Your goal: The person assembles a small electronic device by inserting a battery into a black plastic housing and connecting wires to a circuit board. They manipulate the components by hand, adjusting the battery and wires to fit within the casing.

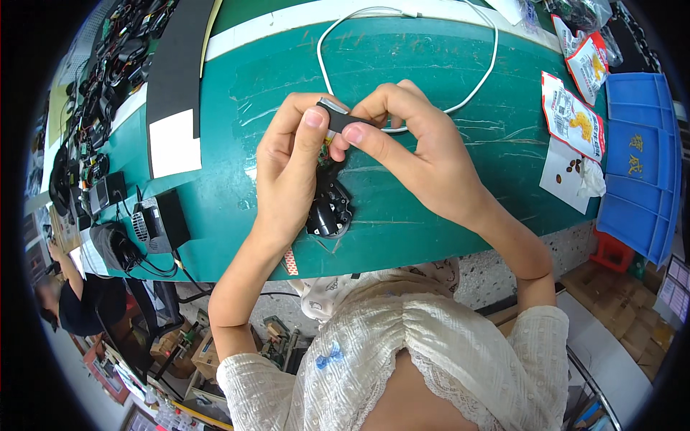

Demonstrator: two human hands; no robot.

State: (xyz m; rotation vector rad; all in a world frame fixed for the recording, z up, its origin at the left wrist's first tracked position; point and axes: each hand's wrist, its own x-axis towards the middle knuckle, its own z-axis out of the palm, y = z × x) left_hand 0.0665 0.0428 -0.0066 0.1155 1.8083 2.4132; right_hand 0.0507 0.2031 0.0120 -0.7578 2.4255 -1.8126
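My left hand [291, 154] and my right hand [424, 147] meet above the green worktable [424, 223]. Between their thumbs and fingers they grip a small flat black part [339, 121] with a silvery end; I cannot make out its kind. A white cable [496, 54] loops over the far side of the table, and both of its sides run in behind my hands. Whether it joins the black part is hidden. Just below my hands lies a black plastic housing [329, 215] with a rounded body. Bits of green and yellow show between it and my fingers.
Black boards with a white sheet [175, 147] lie to the left, beside heaped electronic parts [118, 72] and a black box-shaped device [162, 219]. Snack packets [573, 118] and a blue tray [640, 151] are at right. Another person [79, 298] sits far left.
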